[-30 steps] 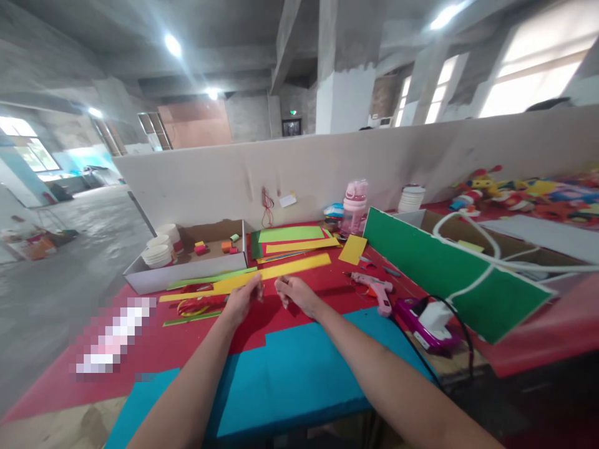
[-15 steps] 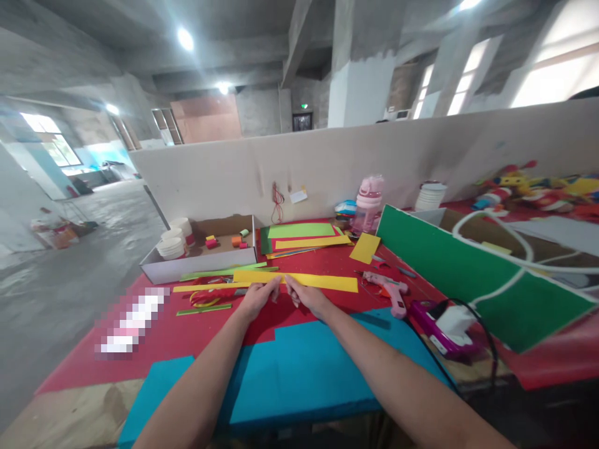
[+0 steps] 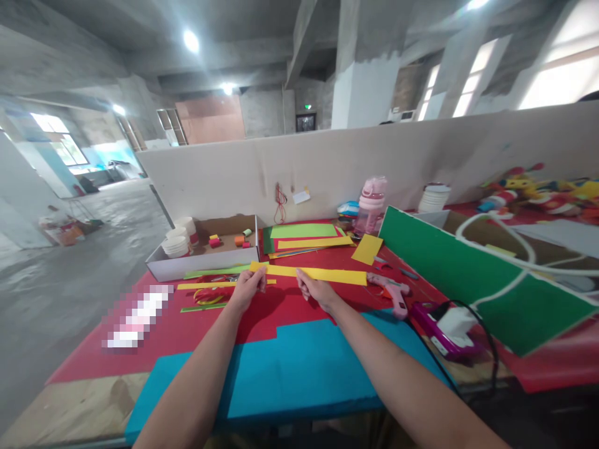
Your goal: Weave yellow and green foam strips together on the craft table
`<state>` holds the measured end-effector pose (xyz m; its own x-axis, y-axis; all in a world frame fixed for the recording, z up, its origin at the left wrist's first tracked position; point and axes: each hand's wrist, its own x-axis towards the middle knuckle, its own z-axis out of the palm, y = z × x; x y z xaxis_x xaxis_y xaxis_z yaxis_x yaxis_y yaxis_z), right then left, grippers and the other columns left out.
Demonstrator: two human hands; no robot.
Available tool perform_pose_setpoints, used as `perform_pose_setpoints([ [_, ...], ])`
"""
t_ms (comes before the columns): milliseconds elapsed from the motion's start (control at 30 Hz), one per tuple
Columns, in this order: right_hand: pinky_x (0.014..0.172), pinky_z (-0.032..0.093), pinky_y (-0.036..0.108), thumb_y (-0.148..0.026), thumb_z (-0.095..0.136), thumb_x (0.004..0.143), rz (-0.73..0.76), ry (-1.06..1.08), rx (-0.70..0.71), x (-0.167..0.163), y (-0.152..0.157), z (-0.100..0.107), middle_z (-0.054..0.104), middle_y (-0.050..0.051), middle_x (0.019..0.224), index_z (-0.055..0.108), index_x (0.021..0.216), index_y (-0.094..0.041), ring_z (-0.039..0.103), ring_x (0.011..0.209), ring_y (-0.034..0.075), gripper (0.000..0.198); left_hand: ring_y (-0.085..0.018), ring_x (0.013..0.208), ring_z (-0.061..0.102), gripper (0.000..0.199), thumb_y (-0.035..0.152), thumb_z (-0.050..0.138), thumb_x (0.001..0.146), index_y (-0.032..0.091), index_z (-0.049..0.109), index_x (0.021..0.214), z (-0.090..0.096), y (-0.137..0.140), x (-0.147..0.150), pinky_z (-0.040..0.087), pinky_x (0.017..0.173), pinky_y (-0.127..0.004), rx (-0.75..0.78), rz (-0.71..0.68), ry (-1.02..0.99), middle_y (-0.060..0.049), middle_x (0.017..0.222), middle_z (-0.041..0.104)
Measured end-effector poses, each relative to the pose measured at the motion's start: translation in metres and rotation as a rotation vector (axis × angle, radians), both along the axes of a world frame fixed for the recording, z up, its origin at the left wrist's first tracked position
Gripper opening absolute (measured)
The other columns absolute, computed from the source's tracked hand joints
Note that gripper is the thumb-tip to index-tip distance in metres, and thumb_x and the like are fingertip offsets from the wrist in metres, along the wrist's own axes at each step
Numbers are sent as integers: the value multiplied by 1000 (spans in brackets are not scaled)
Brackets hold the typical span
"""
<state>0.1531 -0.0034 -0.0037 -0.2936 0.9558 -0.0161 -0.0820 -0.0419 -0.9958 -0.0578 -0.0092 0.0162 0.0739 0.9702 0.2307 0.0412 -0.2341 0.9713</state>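
A long yellow paper strip (image 3: 327, 275) stretches sideways between my two hands, above the red table top. Near its left end, my left hand (image 3: 248, 288) pinches it between thumb and fingers. My right hand (image 3: 314, 289) grips the same strip around its middle, fingers curled in. Under and beside my left hand lie a thinner yellow strip (image 3: 201, 286), some green strips (image 3: 202, 308) and a red and yellow bundle (image 3: 213, 295). A pink glue gun (image 3: 393, 290) lies just beyond the strip's right end.
A shallow box (image 3: 201, 268) at the left back holds paper cups (image 3: 176, 243) and small coloured rolls. Coloured sheets (image 3: 304, 231) and a pink bottle (image 3: 372, 202) are at the back. Right stand a green panel (image 3: 468, 274) and a purple power strip (image 3: 440, 337) with cables. Blue sheet (image 3: 309, 368) covers the front.
My hands have moved apart along the yellow strip, the left one towards its left end. The strip has shifted slightly right. The view has turned a little.
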Motion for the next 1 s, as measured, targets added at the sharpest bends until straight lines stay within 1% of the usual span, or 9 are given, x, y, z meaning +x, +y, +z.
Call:
perform_pose_setpoints([
  [267, 48, 35, 23, -68, 50, 77, 28, 3, 3, 4, 5, 0, 35, -7, 47, 49, 61, -21, 33, 44, 9, 49, -9, 43, 44, 41, 51, 58, 80, 17, 55, 57, 2, 2, -9, 35, 47, -23, 8, 15, -57, 1, 46, 50],
  [467, 48, 35, 23, -69, 48, 76, 42, -15, 0, 3, 4, 2, 34, -8, 48, 47, 62, -21, 31, 44, 8, 50, -8, 43, 42, 43, 48, 56, 82, 16, 53, 53, 7, 1, -15, 32, 48, -21, 59, 37, 7, 1, 44, 49],
  [533, 49, 35, 23, -70, 48, 76, 24, -7, -1, 5, 6, 2, 33, -8, 48, 45, 61, -21, 30, 43, 8, 51, -8, 43, 41, 44, 47, 56, 82, 16, 52, 51, 9, 2, -19, 32, 47, -21, 54, 91, -28, 1, 42, 48],
  [667, 48, 35, 23, -71, 50, 73, -102, 114, 45, 11, 9, 6, 32, -9, 48, 41, 61, -21, 29, 42, 8, 52, -8, 44, 42, 42, 47, 54, 83, 16, 51, 55, 12, 1, -21, 33, 49, -21, 104, 225, -123, 2, 44, 48],
  [733, 49, 36, 23, -71, 51, 73, -91, 161, 66, 10, 8, 7, 33, -8, 49, 41, 62, -21, 31, 43, 8, 52, -8, 46, 44, 41, 50, 53, 83, 15, 54, 61, 13, -3, -13, 34, 49, -21, 89, 124, -66, 2, 48, 50],
  [800, 50, 37, 23, -72, 51, 73, -28, 173, 66, 3, 4, 7, 35, -8, 50, 42, 62, -21, 33, 44, 8, 53, -9, 48, 47, 41, 53, 53, 82, 15, 57, 68, 12, -9, 2, 37, 52, -21, 48, -95, 48, 1, 53, 54],
  [867, 51, 38, 23, -73, 49, 73, 51, 133, 41, -7, -2, 5, 36, -8, 49, 44, 62, -21, 35, 44, 8, 54, -9, 50, 47, 44, 54, 51, 83, 15, 57, 65, 11, -17, 18, 38, 55, -23, 31, -253, 187, 1, 55, 54],
  [900, 50, 38, 23, -74, 49, 73, 96, 91, 24, -13, -5, 4, 36, -8, 49, 45, 62, -20, 36, 44, 8, 55, -10, 51, 47, 47, 55, 49, 84, 15, 55, 59, 10, -20, 25, 39, 57, -23, 23, -264, 248, 0, 53, 53],
  [1000, 48, 37, 23, -73, 50, 73, 173, -6, -13, -21, -11, 1, 37, -7, 46, 46, 59, -20, 37, 43, 8, 55, -11, 54, 48, 54, 55, 41, 87, 17, 48, 49, 7, -24, 34, 40, 62, -24, 38, -122, 306, 0, 50, 50],
])
